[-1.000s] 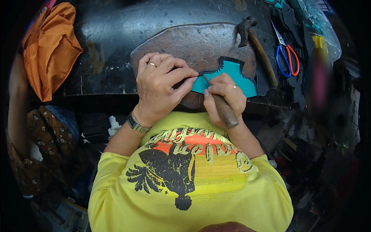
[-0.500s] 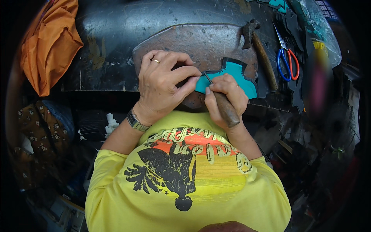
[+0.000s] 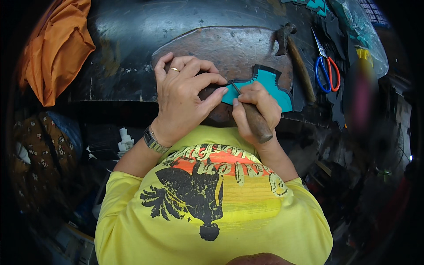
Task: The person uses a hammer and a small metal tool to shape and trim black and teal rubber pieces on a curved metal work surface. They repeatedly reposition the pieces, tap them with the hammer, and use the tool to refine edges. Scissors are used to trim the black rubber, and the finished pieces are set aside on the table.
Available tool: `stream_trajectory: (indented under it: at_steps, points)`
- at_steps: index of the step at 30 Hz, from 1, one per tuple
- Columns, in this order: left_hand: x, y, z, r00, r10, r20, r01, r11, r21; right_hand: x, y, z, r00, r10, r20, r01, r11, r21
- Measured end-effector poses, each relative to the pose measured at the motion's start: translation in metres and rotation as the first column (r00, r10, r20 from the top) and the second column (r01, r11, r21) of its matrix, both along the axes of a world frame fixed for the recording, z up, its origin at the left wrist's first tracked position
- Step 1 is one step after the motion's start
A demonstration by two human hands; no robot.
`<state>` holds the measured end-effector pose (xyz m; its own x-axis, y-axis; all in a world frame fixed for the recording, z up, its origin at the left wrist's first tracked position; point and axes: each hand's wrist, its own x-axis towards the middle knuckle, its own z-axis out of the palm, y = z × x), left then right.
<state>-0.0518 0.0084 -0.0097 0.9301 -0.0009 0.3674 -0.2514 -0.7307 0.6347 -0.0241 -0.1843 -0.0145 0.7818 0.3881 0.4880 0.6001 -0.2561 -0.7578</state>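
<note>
A teal cut piece with a black border point(image 3: 267, 88) lies at the front edge of the bench, likely leather or fabric. My left hand point(image 3: 183, 88) pinches its left end between thumb and forefinger, with the other fingers bent above. A wooden-handled awl-like tool point(image 3: 258, 126) is gripped in my right hand point(image 3: 260, 106), its handle slanting back toward me. The thin metal tip meets the black border close to my left fingertips. Part of the teal piece is hidden by both hands.
Under the work is a worn brown slab point(image 3: 229, 44) on a dark bench point(image 3: 128, 26). A hammer point(image 3: 300, 66) and blue-and-red-handled scissors point(image 3: 327, 73) lie to the right, beside black cut pieces point(image 3: 331, 33) and a clear plastic bag point(image 3: 364, 39). Orange cloth point(image 3: 59, 48) hangs at left.
My left fingers have opened out slightly above the piece. The tool's tip has shifted a little left along the black border, with my right hand following.
</note>
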Motion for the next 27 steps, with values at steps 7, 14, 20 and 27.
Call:
stream_trajectory:
  at_steps: [7, 14, 20, 27]
  points:
    - [0.0006, -0.0013, -0.0035, 1.000, 0.002, 0.012, -0.002, 1.000, -0.027, -0.0003, -0.0005, -0.0045, 0.999, 0.008, 0.037, -0.008, 1.000, -0.009]
    - [0.0003, -0.0025, -0.0049, 0.999, 0.001, 0.049, 0.000, 1.000, -0.008, -0.0003, -0.0012, -0.0018, 0.999, -0.007, 0.040, 0.006, 1.000, 0.019]
    - [-0.0020, -0.0024, -0.0038, 0.998, -0.008, 0.061, 0.007, 1.000, 0.023, 0.0003, -0.0035, -0.0007, 0.999, -0.006, -0.041, 0.010, 0.994, 0.108]
    - [-0.0011, -0.0020, -0.0024, 0.999, 0.002, 0.049, -0.003, 1.000, 0.012, 0.0004, -0.0042, -0.0027, 0.992, -0.016, -0.128, 0.041, 0.979, 0.198]
